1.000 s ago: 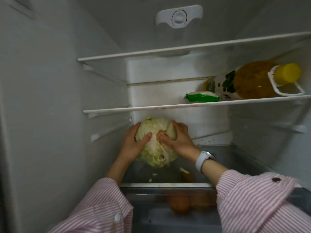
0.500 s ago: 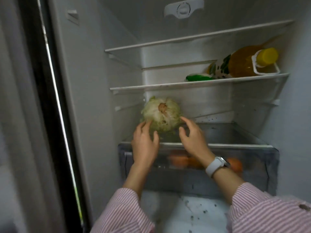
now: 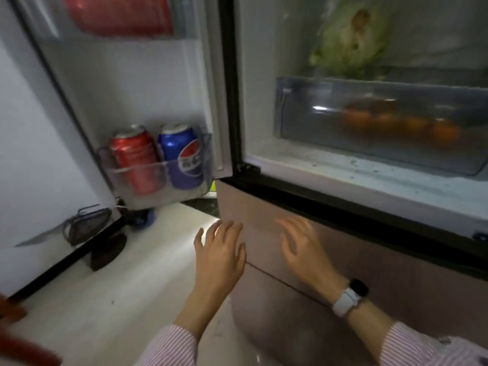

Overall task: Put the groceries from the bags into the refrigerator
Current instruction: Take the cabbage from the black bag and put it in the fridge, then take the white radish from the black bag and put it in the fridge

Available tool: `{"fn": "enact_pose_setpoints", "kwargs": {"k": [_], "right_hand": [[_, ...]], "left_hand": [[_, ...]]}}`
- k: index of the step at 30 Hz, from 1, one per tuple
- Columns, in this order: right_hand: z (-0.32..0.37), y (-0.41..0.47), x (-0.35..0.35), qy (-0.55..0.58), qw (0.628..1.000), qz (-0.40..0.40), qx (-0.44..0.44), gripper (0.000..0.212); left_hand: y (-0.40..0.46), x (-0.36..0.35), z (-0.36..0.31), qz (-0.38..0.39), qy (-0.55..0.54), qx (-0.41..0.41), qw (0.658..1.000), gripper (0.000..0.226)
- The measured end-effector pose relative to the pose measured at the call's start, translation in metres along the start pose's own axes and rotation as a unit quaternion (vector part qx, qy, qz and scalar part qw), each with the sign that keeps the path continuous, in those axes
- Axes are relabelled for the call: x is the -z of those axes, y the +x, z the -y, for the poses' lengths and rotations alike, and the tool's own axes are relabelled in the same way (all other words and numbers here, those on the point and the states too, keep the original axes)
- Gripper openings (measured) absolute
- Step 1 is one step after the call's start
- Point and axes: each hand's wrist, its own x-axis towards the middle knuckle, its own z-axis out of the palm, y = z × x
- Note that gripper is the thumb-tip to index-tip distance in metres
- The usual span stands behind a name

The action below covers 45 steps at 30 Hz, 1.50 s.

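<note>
A home kitchen — open refrigerator [image 3: 369, 196], soda cans [image 3: 158, 157] in its door shelf

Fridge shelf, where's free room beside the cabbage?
Bare shelf lies right of the cabbage. Left, it crowds the wall. The drawer below holds oranges; both hands are empty.

You see a clear, glossy plastic crisper drawer [image 3: 330, 101] that catches a white glint, with blurred orange fruit [image 3: 396, 122] behind its wall. The cabbage [image 3: 348, 40] above looks leafy and matt. In the door's see-through plastic bin [image 3: 158, 178] stand two shiny metal cans, a red can [image 3: 133, 157] and a blue can [image 3: 182, 154]. The lower drawer front [image 3: 264, 233] is smooth, pinkish and faintly sheeny. Your sleeve [image 3: 171, 347] is striped woven cloth. The watch strap [image 3: 344, 302] looks like matt white rubber, and the pale floor [image 3: 111, 299] has a soft gloss.
</note>
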Motion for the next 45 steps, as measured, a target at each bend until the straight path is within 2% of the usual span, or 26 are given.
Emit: {"fn": "enact_pose_setpoints", "kwargs": {"k": [3,5,7,12,15,18,21,27,30,38,45], "right_hand": [[0.044,-0.027,-0.058,0.005,0.992,0.128,0.002,0.046],[0.082,-0.039,-0.096,0.017,0.981,0.192,0.03,0.055],[0.128,-0.048,-0.136,0.031,0.969,0.24,0.057,0.054],[0.275,-0.072,-0.244,0.062,0.927,0.329,0.168,0.056],[0.375,-0.09,-0.303,0.098,0.903,0.348,0.232,0.053],[0.469,-0.102,-0.349,0.14,0.876,0.38,0.261,0.054],[0.544,-0.11,-0.386,0.175,0.853,0.405,0.28,0.037],[0.669,-0.097,-0.47,0.208,0.811,0.439,0.327,0.034],[0.732,-0.079,-0.521,0.22,0.791,0.459,0.341,0.035],[0.914,0.004,-0.652,0.258,0.773,0.456,0.359,0.036],[1.038,0.025,-0.745,0.261,0.746,0.51,0.341,0.04]], "left_hand": [[-0.064,0.01,0.066,0.078,0.041,0.113,0.99,0.034],[-0.105,0.029,0.107,0.122,0.056,0.197,0.971,0.039],[-0.146,0.053,0.149,0.14,0.072,0.268,0.95,0.042],[-0.256,0.132,0.266,0.123,0.105,0.412,0.897,0.044],[-0.321,0.189,0.337,0.083,0.095,0.508,0.852,0.042],[-0.378,0.24,0.399,0.042,0.102,0.569,0.815,0.043],[-0.42,0.283,0.453,0.006,0.106,0.597,0.795,0.04],[-0.456,0.332,0.565,-0.046,0.135,0.641,0.754,0.039],[-0.462,0.351,0.633,-0.063,0.133,0.644,0.751,0.038],[-0.446,0.425,0.836,-0.107,0.165,0.637,0.746,0.036],[-0.485,0.461,0.957,-0.117,0.136,0.658,0.731,0.035]]}}
